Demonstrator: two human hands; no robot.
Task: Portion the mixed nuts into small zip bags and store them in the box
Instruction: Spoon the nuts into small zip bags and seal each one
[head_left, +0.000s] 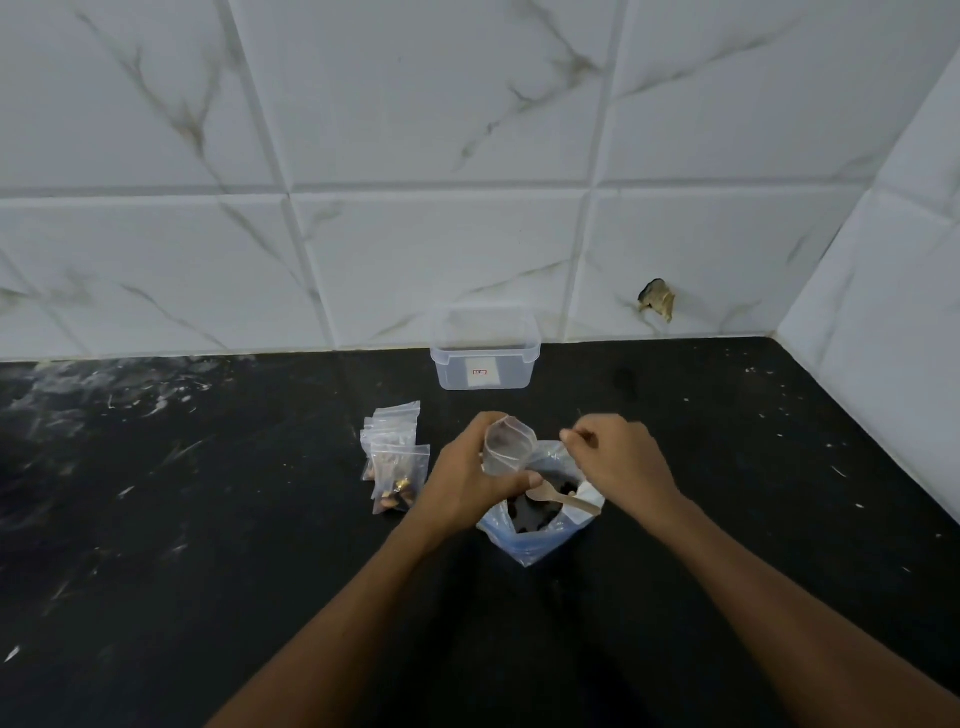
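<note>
My left hand (465, 475) grips a small clear zip bag (508, 446), held upright with its mouth open, above the large bag of mixed nuts (540, 512). A wooden spoon (558, 499) lies inside the large bag, its handle pointing right. My right hand (621, 457) hovers over the large bag's right side with fingers curled; whether it pinches the bag's rim is unclear. Filled small zip bags (397, 457) lie in a pile to the left. A clear plastic box (485, 353) without a lid stands behind, against the wall.
The black countertop (208, 519) carries white scuff marks on the left. A tiled wall (415, 156) runs along the back and meets a side wall at the right corner. A chipped hole (657, 299) marks the back tile.
</note>
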